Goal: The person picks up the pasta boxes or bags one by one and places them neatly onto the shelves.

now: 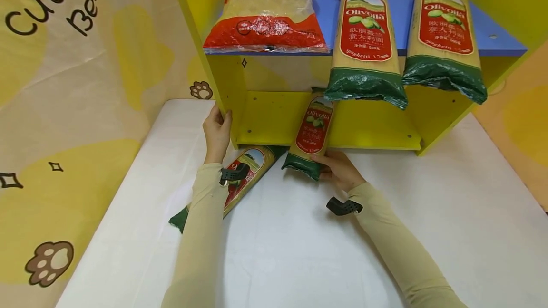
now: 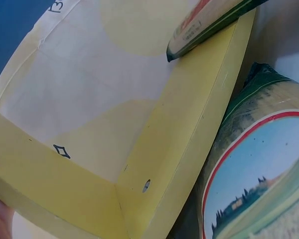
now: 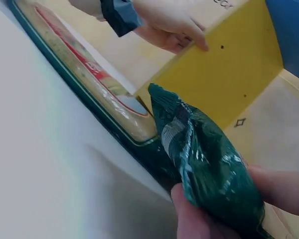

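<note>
My left hand [image 1: 218, 125] grips the front edge of the yellow shelf unit's left side panel [image 1: 222, 84]; the right wrist view shows that hand [image 3: 172, 27] on the panel [image 3: 224, 74]. My right hand [image 1: 331, 165] holds the green bottom end of a spaghetti packet [image 1: 311, 137], which lies lengthwise with its top on the lower yellow shelf [image 1: 376, 127]. Up close, fingers [image 3: 189, 216] and thumb pinch the crinkled green end [image 3: 209, 169]. A second spaghetti packet [image 1: 250, 168] lies flat on the white table, partly under my left forearm, and fills the right of the left wrist view [image 2: 261, 174].
On the blue upper shelf [image 1: 492, 37] lie a red noodle bag [image 1: 265, 13] and two spaghetti packets [image 1: 366, 42] [image 1: 445, 37], whose ends overhang the front edge. The white table [image 1: 449, 194] stretches to the right. A bear-patterned backdrop [image 1: 85, 84] stands behind.
</note>
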### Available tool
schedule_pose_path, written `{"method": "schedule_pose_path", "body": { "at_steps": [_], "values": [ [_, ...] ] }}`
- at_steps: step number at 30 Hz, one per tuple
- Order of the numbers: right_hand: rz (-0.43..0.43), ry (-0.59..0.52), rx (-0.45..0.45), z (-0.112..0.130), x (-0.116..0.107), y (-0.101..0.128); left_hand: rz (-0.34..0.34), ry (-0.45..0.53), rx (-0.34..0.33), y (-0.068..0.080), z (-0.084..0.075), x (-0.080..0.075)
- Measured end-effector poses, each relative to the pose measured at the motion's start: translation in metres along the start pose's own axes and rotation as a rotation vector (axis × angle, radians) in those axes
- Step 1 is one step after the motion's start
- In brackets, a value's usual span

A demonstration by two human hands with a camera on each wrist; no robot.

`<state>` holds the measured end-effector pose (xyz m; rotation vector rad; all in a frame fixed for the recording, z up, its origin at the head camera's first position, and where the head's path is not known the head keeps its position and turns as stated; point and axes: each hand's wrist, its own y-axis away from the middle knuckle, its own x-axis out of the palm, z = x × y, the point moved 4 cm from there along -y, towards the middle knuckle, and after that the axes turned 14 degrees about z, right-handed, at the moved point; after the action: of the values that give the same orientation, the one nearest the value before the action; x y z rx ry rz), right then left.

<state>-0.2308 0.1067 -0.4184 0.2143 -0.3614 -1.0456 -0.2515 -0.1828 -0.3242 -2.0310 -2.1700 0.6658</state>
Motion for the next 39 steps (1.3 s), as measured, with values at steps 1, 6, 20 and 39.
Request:
{"method": "schedule_pose_path", "body": {
  "at_steps": [1,6,20,39],
  "values": [
    [-0.019,-0.016,-0.002,0.000,-0.003,0.001,0.004,0.007,0.003,0.000,0.000,0.000],
    [-0.095,-0.096,-0.025,-0.002,-0.018,0.004,0.011,0.022,0.012,-0.001,0.000,0.001],
    [-0.125,-0.240,-0.009,0.002,-0.033,0.000,0.008,0.029,-0.006,-0.010,0.025,0.000],
    [0.095,-0.207,-0.079,-0.017,-0.018,0.042,0.004,0.038,-0.005,-0.014,0.036,-0.002]
  ]
}}
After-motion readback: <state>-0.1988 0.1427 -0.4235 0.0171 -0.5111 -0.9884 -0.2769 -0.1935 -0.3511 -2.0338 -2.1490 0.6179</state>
